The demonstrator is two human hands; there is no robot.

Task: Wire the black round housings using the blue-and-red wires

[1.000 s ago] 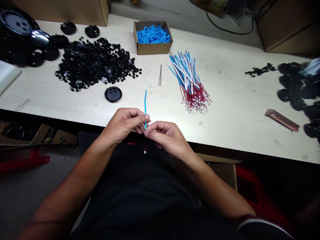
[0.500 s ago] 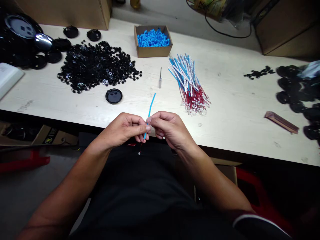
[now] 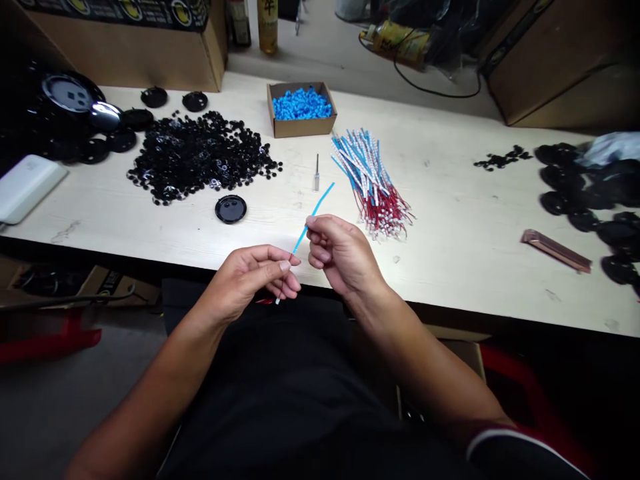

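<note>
- Along the near side, below the worktop: dark clothing [image 3: 280,393] on the person, a dark sleeve with a white stripe [image 3: 520,453] at the lower right, and a red plastic stool [image 3: 50,340] on the floor at the lower left.
- Over the near edge of the worktop, left hand [image 3: 250,280]: fingers curled narrow, thumb and forefinger pinching the wire.
- Just right of it, right hand [image 3: 343,252]: fingers curled narrow and raised beside the wire; cannot tell whether they touch it.
- Between the hands: one thin blue-sleeved wire [image 3: 315,215], tilted up and away, its thin dark lead ending below the left hand in a small white connector [image 3: 277,302].
- Mid-worktop: pale wood-grain worktop [image 3: 450,280]; round black plastic cap [image 3: 231,209]; small screwdriver with a metal shaft [image 3: 316,172]; loose bundle of blue-and-white sleeved wires with red ends [image 3: 370,183].
- Right side: flat copper-coloured strip [image 3: 556,251]; round black parts [image 3: 567,193].
- Left side: white rounded oblong case [image 3: 27,189].
- Far half: heap of small shiny black discs [image 3: 200,157]; open cardboard box [image 3: 300,128] of small blue plastic pieces [image 3: 301,105].
- Beyond the far edge: cardboard cartons [image 3: 125,47]; yellow-capped bottle [image 3: 267,27]; black cable [image 3: 425,87].
</note>
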